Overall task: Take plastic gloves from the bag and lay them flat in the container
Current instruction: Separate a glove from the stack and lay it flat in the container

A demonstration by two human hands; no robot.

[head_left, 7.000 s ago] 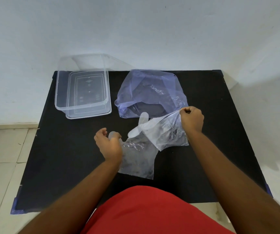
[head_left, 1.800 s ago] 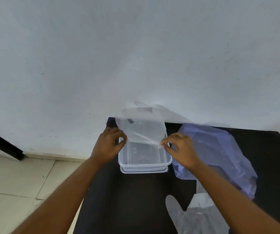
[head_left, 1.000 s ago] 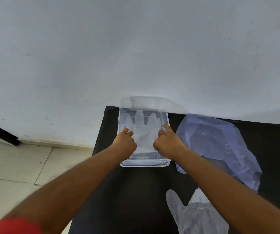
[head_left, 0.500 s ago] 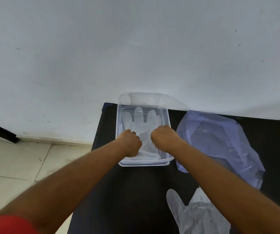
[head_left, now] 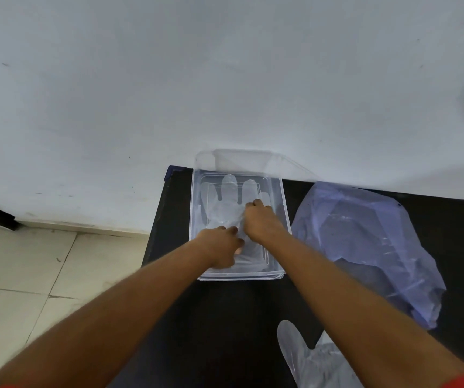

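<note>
Head-view footage looked down on a black desk (head_left: 225, 317) pushed against a pale wall (head_left: 225, 79), with tiled floor (head_left: 43, 275) off to the left. Largest of the things on it was the bluish plastic bag (head_left: 365, 247), crumpled at the right and lying just beside the clear container (head_left: 286, 219), which sat at the far left corner of the desk near its edge. A glove (head_left: 226, 208) lay inside the container with its digits pointing toward the wall, and a second glove (head_left: 303, 357) lay on the desk at the near right, partly hidden by the right forearm. Both hands were inside the container, pressing on the glove: the left hand (head_left: 221, 246) lay palm-down over the cuff end, its fingers (head_left: 232, 230) close together, and the right hand (head_left: 261, 222) reached further in with its fingers (head_left: 258, 204) curled down onto the palm area; whether either pinched the film could not be told. The risks looked modest but real. Thin film tends to cling to skin, so lifting the hands quickly could drag the glove up or fold it over, spoiling the flat lay. A sideways push could also slide the light container toward the desk's edge. The glove at the near right, lying under the forearm, might be swept off by a careless pull back.
</note>
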